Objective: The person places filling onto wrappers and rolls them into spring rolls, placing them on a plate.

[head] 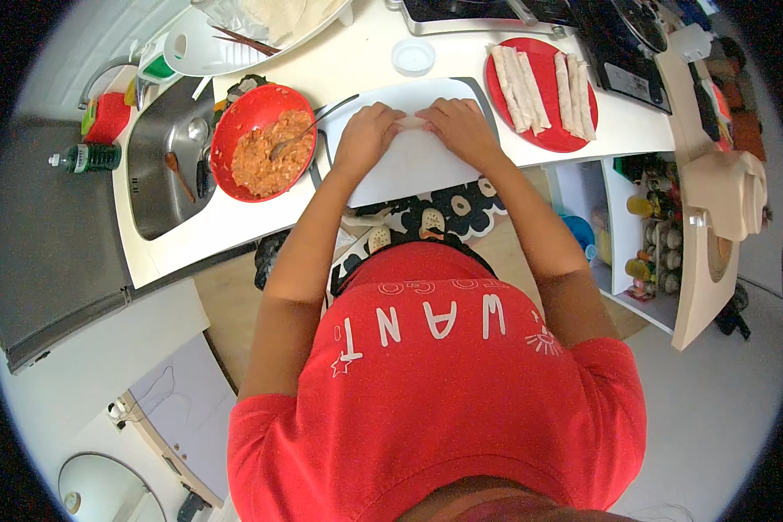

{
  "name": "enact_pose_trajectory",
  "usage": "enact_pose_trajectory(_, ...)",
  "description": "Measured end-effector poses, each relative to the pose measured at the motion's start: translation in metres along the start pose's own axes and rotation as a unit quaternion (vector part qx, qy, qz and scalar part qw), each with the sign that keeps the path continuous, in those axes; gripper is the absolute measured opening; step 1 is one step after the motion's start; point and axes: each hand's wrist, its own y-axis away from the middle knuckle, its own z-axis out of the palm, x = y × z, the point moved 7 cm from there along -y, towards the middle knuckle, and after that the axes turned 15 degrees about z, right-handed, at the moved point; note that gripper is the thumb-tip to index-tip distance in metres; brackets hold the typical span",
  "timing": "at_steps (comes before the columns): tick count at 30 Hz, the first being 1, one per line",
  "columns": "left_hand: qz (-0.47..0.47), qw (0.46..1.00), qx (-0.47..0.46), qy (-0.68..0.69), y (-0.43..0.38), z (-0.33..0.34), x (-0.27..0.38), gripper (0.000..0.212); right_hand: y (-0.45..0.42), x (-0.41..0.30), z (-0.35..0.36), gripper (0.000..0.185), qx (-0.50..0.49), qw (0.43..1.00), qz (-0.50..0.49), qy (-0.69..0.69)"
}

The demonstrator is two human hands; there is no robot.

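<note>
Both hands are over a white cutting board point(408, 166) with grey ends. Between them lies a pale rolled wrapper point(411, 122), its ends covered by my fingers. My left hand point(370, 134) grips one end of the roll, and my right hand point(460, 127) has the other. To the left, a red bowl point(218, 160) holds an orange-brown minced filling point(261, 156). A metal spoon point(300, 134) rests in the filling, its handle reaching over the board. On the right, a red plate point(548, 78) carries several finished long rolls point(575, 98) in two groups.
A metal sink point(163, 218) with a wooden spoon point(179, 176) is left of the bowl. A white tray point(248, 62) with wrappers and chopsticks point(245, 40) stands behind. A clear round lid point(413, 57) lies beyond the board. Cooktop point(470, 25) at the back; open shelves point(626, 241) below right.
</note>
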Motion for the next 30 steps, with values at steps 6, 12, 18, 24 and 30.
enact_pose_trajectory(6,-0.205,0.884,-0.108,0.405,-0.005,0.006,-0.001,0.031,0.015,0.035,-0.018,0.034,-0.306,0.830,0.223,-0.409)
enact_pose_trajectory(12,-0.243,0.665,-0.095,0.700,-0.004,0.013,0.022,0.051,0.063,0.041,-0.052,0.033,-0.206,0.763,0.223,-0.570)
enact_pose_trajectory(18,-0.219,0.713,-0.041,0.665,-0.025,0.007,0.038,0.042,0.098,0.067,-0.059,0.027,-0.077,0.752,0.292,-0.586)
enact_pose_trajectory(24,-0.215,0.782,-0.081,0.579,-0.088,0.016,0.062,0.035,0.133,0.092,-0.069,0.030,0.041,0.678,0.325,-0.658)
enact_pose_trajectory(30,-0.150,0.868,-0.075,0.467,-0.191,0.046,0.108,0.037,0.163,0.130,-0.065,0.032,0.164,0.553,0.383,-0.721)
